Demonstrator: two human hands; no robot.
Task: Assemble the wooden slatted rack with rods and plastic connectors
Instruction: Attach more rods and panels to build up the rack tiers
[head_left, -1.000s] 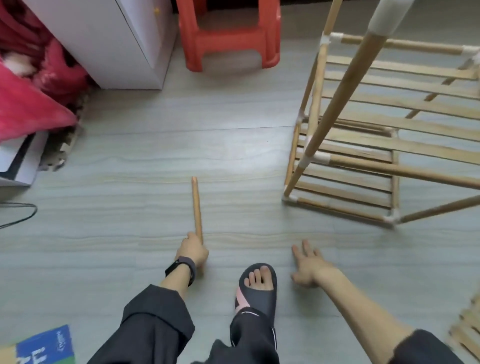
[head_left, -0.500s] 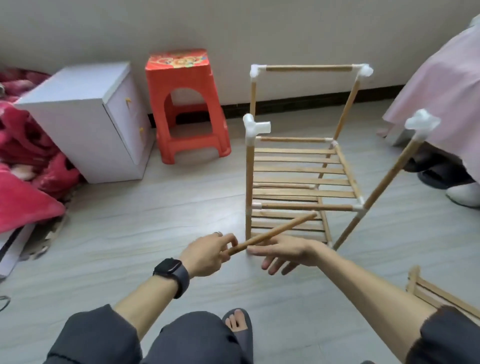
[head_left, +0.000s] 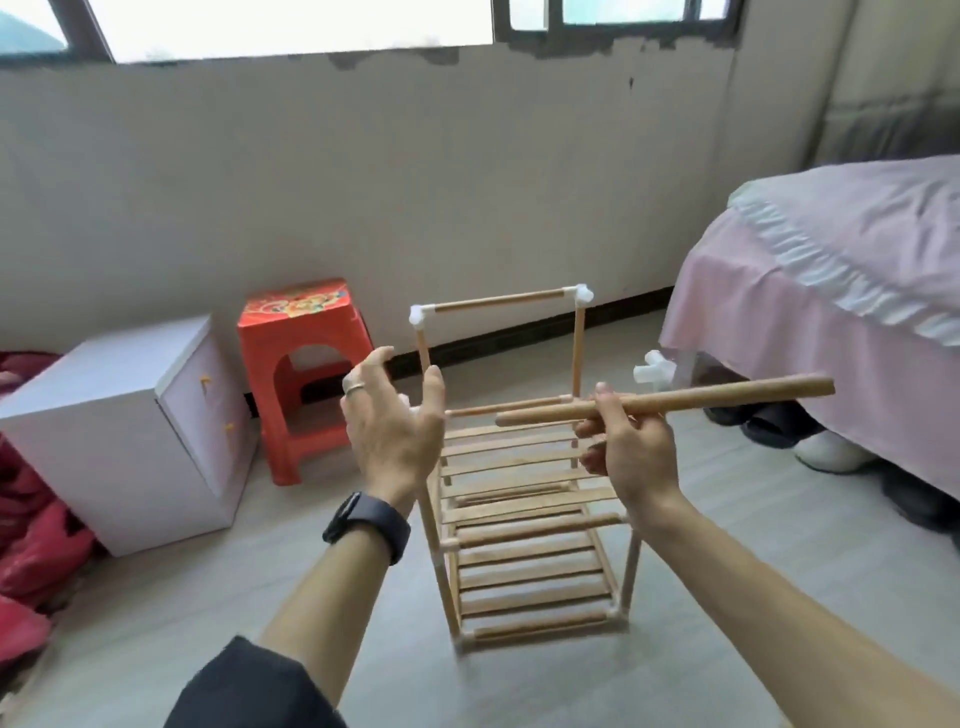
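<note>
The partly built wooden slatted rack (head_left: 524, 545) stands upright on the floor in front of me, with slatted shelves, upright rods and white plastic connectors at the corners. A top rod (head_left: 498, 302) joins the two far uprights. A white connector (head_left: 653, 372) caps the near right upright. My right hand (head_left: 631, 457) grips a loose wooden rod (head_left: 675, 401), held almost level above the rack. My left hand (head_left: 392, 426) hovers open over the rack's near left upright, whose top is hidden behind it.
A red plastic stool (head_left: 298, 364) and a white cabinet (head_left: 119, 431) stand to the left by the wall. A bed with a pink cover (head_left: 831, 270) is at the right, with shoes (head_left: 831, 452) under its edge. Red fabric (head_left: 26, 545) lies at the far left.
The rod was picked off the floor by my left hand and passed to my right hand. My left hand let go and opened. My view rose from the floor to the rack.
</note>
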